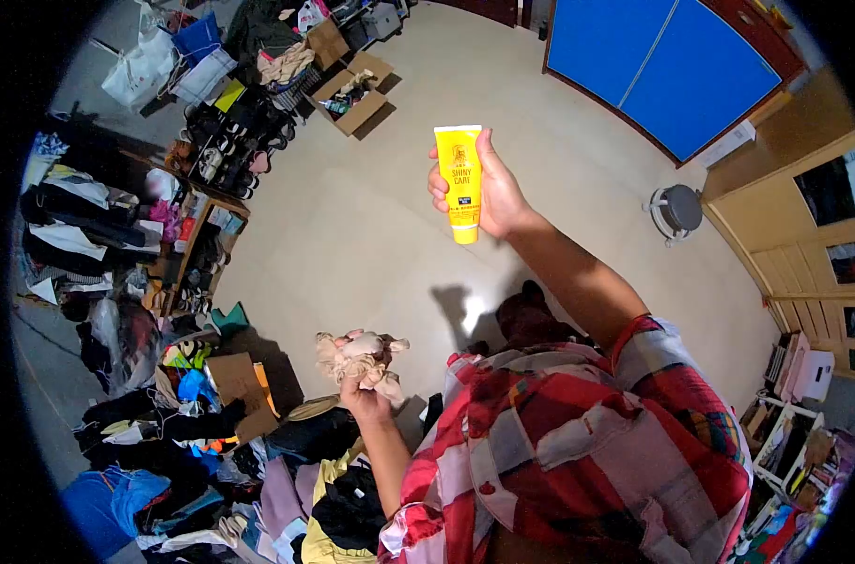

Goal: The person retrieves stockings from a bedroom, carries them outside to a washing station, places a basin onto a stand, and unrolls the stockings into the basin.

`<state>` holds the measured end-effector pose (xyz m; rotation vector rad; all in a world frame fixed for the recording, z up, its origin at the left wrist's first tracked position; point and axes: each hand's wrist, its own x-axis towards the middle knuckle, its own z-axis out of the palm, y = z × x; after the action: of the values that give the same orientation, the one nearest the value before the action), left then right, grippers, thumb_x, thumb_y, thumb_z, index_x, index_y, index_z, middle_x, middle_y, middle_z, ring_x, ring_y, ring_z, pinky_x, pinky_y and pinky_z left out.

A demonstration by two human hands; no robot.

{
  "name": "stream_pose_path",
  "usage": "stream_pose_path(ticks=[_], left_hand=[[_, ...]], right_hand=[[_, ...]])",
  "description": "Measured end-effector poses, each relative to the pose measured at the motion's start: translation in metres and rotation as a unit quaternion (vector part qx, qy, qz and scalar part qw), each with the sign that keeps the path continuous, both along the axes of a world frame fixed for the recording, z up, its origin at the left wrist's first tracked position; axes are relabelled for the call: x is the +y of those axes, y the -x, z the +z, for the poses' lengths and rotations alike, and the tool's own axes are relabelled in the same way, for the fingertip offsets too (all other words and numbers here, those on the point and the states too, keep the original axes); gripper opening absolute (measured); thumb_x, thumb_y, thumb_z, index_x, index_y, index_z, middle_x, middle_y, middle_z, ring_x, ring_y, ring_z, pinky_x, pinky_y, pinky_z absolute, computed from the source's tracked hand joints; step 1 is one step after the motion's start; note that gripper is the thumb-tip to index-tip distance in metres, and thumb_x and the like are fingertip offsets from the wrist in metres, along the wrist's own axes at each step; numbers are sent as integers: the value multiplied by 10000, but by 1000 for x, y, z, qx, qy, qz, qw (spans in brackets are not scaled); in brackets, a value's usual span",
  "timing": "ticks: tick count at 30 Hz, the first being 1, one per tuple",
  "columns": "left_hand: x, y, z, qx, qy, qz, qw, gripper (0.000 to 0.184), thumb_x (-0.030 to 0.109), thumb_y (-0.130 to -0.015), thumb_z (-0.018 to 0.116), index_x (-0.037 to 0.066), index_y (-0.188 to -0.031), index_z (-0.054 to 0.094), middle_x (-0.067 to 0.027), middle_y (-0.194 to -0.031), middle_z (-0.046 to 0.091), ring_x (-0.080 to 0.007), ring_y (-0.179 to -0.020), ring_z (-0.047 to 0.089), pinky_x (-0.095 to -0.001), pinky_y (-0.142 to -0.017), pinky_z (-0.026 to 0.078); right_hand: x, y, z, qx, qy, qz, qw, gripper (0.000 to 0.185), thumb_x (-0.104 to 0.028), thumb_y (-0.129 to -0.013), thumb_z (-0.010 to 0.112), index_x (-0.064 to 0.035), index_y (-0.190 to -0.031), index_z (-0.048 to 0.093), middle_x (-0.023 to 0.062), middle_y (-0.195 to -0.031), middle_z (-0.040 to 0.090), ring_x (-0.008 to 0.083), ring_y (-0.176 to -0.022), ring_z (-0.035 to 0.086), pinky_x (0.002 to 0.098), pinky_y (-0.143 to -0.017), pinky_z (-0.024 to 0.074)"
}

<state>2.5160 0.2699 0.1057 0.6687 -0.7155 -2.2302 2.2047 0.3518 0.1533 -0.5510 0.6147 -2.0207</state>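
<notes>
A yellow tube (461, 179) with the words "SHINY CARE" stands upright, cap down, in my right hand (501, 193). The thumb lies along its right edge and the fingers wrap behind it, their tips showing on the left. Lower and to the left, my left hand (364, 399) grips a crumpled beige cloth (360, 355), which bunches above the fingers and hides part of them. The tube and the cloth are well apart.
Piled clothes (287, 508) lie at the lower left, beside an open cardboard box (242, 395). Shoes (223, 150) fill a rack at the upper left, near another box (357, 113). A round stool (678, 209) stands right, below a blue-doored cabinet (653, 66).
</notes>
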Motion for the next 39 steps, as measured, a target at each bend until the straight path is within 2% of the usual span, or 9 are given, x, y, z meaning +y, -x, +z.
stream_pose_path(ticks=[4,8,10,20,22,26,31,35,39], left_hand=[[6,21,-17,38,6,-7,999,594,68,-686,489,66,-1271,386,-156,-1218,483,-298,-1052,527,-451,-862,473],[11,53,-10,-13,19,7,1000,594,72,-682,495,61,-1267,392,-154,-1204,498,-295,-1051,531,-452,-858,476],[13,66,-4,-8,-5,14,1000,548,9,-641,492,67,-1181,411,-151,-1161,466,-294,-1011,524,-428,-808,500],[34,117,5,-12,-25,19,999,556,24,-651,492,81,-1198,408,-139,-1182,451,-290,-1015,520,-427,-811,492],[36,122,2,-5,-4,5,1000,558,66,-680,499,54,-1233,426,-136,-1147,533,-291,-1002,563,-437,-812,501],[35,119,-9,-28,-38,-19,999,570,62,-680,492,54,-1245,418,-135,-1155,528,-287,-1025,553,-431,-820,498],[48,149,12,-28,1,25,999,549,56,-690,489,56,-1236,430,-125,-1137,540,-289,-996,567,-419,-810,503],[45,150,13,-20,-13,25,999,594,35,-673,504,70,-1255,393,-152,-1179,478,-308,-1031,530,-441,-841,489],[40,150,6,-24,-23,12,999,516,62,-702,499,39,-1215,441,-145,-1072,572,-284,-932,593,-417,-784,512]], right_hand=[[3,28,10,20,-33,2,999,679,-626,-884,154,-26,-1061,417,81,-712,466,189,-628,463,305,-604,418],[2,64,13,28,-33,16,999,671,-622,-889,158,-30,-1070,414,78,-720,470,187,-632,466,304,-610,414],[5,77,15,28,-31,15,999,667,-622,-889,163,-33,-1071,417,76,-721,472,183,-629,467,302,-608,415],[20,122,19,26,-40,4,999,689,-654,-865,200,-52,-1052,476,68,-704,516,160,-610,518,285,-576,453],[23,129,19,28,-38,6,999,691,-657,-862,202,-51,-1052,476,68,-702,515,158,-607,517,281,-572,452],[31,137,20,28,-26,4,999,701,-667,-854,213,-47,-1052,474,66,-693,514,154,-595,516,271,-562,450],[37,151,25,34,-37,1,999,708,-670,-852,219,-40,-1049,473,63,-681,507,147,-582,510,269,-561,449],[32,154,26,36,-49,5,998,701,-661,-859,217,-38,-1047,478,59,-683,506,144,-586,509,271,-566,450],[34,157,28,38,-50,9,998,692,-652,-866,213,-41,-1049,482,59,-694,511,143,-595,509,272,-569,451]])
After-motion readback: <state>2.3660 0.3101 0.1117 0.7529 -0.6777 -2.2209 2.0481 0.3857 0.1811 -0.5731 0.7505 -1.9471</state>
